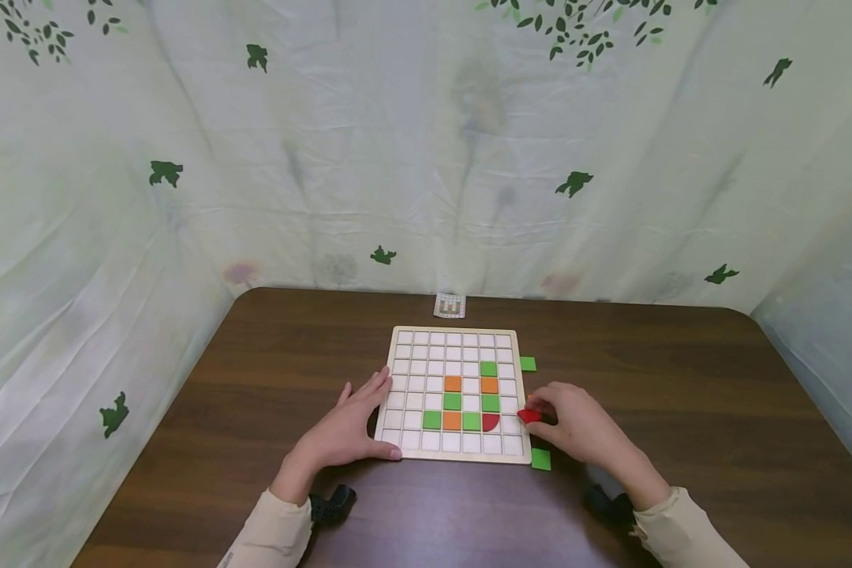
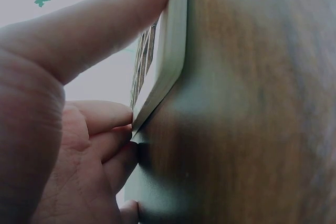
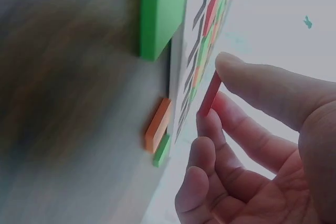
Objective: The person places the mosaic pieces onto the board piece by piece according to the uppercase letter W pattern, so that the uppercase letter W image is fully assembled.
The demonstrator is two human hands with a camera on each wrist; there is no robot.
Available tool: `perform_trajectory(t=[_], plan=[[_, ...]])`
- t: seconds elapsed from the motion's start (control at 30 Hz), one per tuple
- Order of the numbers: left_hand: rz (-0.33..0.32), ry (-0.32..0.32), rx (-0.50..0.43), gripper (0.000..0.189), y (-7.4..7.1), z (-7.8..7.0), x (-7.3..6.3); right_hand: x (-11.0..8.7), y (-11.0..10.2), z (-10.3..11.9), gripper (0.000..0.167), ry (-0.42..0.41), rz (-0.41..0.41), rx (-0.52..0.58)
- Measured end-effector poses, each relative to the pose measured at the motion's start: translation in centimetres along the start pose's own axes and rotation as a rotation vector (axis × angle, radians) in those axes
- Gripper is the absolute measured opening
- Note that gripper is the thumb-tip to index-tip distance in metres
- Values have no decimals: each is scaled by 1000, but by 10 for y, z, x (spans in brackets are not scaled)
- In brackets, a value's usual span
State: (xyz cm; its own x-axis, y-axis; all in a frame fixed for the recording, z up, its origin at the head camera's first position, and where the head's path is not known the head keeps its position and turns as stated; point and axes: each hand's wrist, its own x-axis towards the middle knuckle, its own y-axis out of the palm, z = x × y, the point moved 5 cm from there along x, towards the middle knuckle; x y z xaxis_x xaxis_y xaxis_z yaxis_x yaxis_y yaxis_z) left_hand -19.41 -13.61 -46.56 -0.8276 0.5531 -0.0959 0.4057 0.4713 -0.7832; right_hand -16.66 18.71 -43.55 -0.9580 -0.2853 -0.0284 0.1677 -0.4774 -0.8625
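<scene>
A wooden grid board (image 1: pixel 412 450) with white squares lies on the table. Green and orange square tiles and a dark red rounded tile (image 1: pixel 491 423) sit in some of its squares. My left hand (image 1: pixel 344 426) rests against the board's near left corner, the straight thumb on the front edge and the fingers along the left side. Between the thumb and fingertips of my right hand (image 1: pixel 575 422), a red tile (image 1: pixel 528 415) is pinched at the board's right edge. The right wrist view shows that red tile (image 3: pixel 210 94) edge-on, raised beside the board.
Loose green tiles lie by the board's right side, one near (image 1: pixel 541 459) and one far (image 1: pixel 528 364). An orange tile (image 3: pixel 158 125) lies between them, mostly hidden by my right hand in the head view. A small printed card (image 1: pixel 450 305) lies at the table's back edge, before a curtain.
</scene>
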Motion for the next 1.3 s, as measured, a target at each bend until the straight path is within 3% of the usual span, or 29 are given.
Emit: perform_trajectory(t=[0.6, 0.93, 1.3], plan=[[-1, -7, 0, 114, 0, 0, 0, 25, 21, 41, 14, -82, -4, 35], [4, -22, 3, 114, 0, 0, 0, 36, 32, 66, 15, -222, -10, 40], [7, -31, 3, 114, 0, 0, 0, 50, 45, 87, 18, -312, 53, 17]])
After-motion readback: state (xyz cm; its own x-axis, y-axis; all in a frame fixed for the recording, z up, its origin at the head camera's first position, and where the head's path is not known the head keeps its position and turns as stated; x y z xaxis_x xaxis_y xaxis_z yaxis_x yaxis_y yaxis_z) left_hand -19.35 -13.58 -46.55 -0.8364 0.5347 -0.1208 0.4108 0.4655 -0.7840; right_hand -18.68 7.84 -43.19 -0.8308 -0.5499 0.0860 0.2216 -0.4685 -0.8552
